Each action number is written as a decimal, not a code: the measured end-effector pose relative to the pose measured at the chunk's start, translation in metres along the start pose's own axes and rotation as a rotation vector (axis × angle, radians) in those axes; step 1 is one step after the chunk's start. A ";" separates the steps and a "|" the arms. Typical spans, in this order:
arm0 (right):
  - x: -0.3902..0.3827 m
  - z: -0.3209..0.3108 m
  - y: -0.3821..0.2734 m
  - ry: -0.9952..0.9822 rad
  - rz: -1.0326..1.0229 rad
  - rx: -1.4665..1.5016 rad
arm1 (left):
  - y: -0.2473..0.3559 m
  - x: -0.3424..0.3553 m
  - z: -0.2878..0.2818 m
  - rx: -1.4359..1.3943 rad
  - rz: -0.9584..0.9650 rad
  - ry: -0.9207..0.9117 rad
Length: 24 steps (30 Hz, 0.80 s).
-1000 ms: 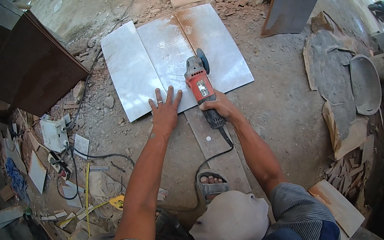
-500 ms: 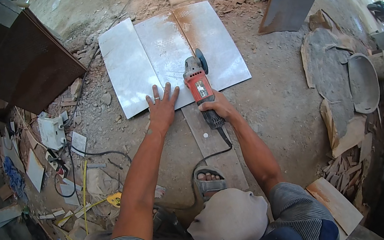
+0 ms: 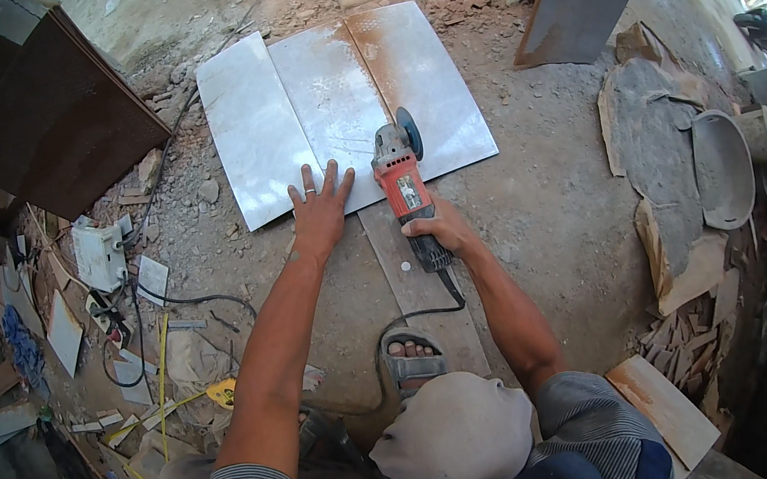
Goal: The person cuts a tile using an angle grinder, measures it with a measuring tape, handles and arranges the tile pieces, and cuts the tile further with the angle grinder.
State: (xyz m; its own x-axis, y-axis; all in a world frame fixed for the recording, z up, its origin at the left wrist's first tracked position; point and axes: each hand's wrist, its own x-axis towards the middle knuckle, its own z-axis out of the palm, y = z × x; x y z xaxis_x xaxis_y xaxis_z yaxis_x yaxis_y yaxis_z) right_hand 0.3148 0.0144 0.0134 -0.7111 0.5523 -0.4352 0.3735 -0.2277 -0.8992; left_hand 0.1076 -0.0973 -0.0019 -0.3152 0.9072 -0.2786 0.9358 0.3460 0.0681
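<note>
A glossy pale tile (image 3: 319, 98) lies on the ground in front of me, with a cut line down its right part and reddish dust along it. Another pale strip (image 3: 256, 129) overlaps its left side. My left hand (image 3: 320, 211) presses flat on the near edge of the tile, fingers spread. In my right hand (image 3: 442, 226) is a red and black angle grinder (image 3: 404, 190), gripped around its rear body. The grinder's disc (image 3: 409, 133) stands on edge over the near right of the tile, close to the line; whether it touches cannot be told. Its black cord trails back toward my foot.
A brown board (image 3: 433, 292) lies under the tile's near edge, by my sandalled foot (image 3: 413, 356). At left are a white electrical box (image 3: 100, 256), cords, a yellow tape measure (image 3: 222, 394) and tile scraps. Dark tiles (image 3: 69, 119) lean behind; a grey basin (image 3: 725, 167) stands right.
The angle grinder has shifted slightly nearer to me along the tile, its disc moving back with it. My left hand stays on the tile's near edge.
</note>
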 end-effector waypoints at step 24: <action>0.004 0.000 -0.006 0.004 0.045 -0.001 | 0.003 0.001 0.001 -0.040 -0.011 -0.003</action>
State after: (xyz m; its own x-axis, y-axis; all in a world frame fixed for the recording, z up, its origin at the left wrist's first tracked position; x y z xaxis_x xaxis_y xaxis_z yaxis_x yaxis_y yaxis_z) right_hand 0.3099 0.0180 0.0168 -0.6915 0.5446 -0.4746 0.4056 -0.2510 -0.8789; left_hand 0.1109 -0.0959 -0.0031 -0.3247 0.9025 -0.2829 0.9253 0.3651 0.1028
